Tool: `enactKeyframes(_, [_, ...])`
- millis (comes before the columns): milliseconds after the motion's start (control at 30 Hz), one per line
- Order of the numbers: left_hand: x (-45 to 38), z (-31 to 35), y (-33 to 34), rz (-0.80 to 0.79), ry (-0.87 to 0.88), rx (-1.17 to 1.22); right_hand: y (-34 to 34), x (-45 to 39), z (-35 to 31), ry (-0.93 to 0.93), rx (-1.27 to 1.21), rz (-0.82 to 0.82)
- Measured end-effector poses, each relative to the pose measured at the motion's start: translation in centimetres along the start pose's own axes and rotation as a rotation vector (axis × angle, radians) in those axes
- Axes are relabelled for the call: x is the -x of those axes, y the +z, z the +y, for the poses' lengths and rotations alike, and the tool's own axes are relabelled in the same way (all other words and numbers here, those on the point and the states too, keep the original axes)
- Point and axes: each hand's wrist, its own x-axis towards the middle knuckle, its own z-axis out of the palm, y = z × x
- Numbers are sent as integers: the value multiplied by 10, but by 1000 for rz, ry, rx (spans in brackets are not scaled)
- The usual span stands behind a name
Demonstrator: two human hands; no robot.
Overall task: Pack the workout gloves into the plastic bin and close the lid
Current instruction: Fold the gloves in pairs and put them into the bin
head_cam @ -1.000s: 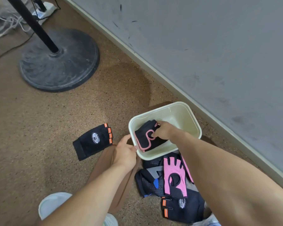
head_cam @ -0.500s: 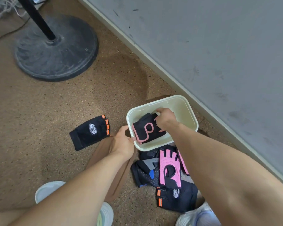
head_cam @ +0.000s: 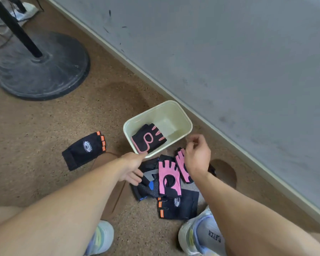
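One black glove with pink trim [head_cam: 148,140] is seen lying inside the pale, boxy plastic bin [head_cam: 183,118], which sits on the brown speckled floor [head_cam: 44,135] near the grey wall [head_cam: 229,52]. No lid can be made out for sure.

A pile of gloves is left just in front of the bin. On top is a pink and black glove [head_cam: 169,179]. Beside it a second pink glove [head_cam: 182,168] is partly hidden by the right hand [head_cam: 198,158]. A black glove with orange tabs [head_cam: 177,206] lies at the near end of the pile. Another black glove with orange tabs and a round badge [head_cam: 84,150] lies alone, off to the left of the bin.

The right hand is held over the pile with fingers loosely curled, and nothing is gripped. The left hand [head_cam: 132,168] is held low by the bin's near corner, fingers relaxed and empty.

The packing step seems to be under way, with most gloves left to go. Next, a glove from the pile should likely be picked up and laid in the bin's bare half.
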Motion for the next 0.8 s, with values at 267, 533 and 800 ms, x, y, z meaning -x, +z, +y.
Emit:
enactKeyframes(267, [-6, -37, 32, 142, 338, -704, 18, 44, 110, 251, 436, -568])
enactKeyframes(533, [-16, -51, 35, 158, 350, -749, 41, 40, 115, 185, 740, -618])
enactKeyframes(800, [-23, -43, 31, 164, 351, -734, 44, 34, 114, 132, 850, -600])
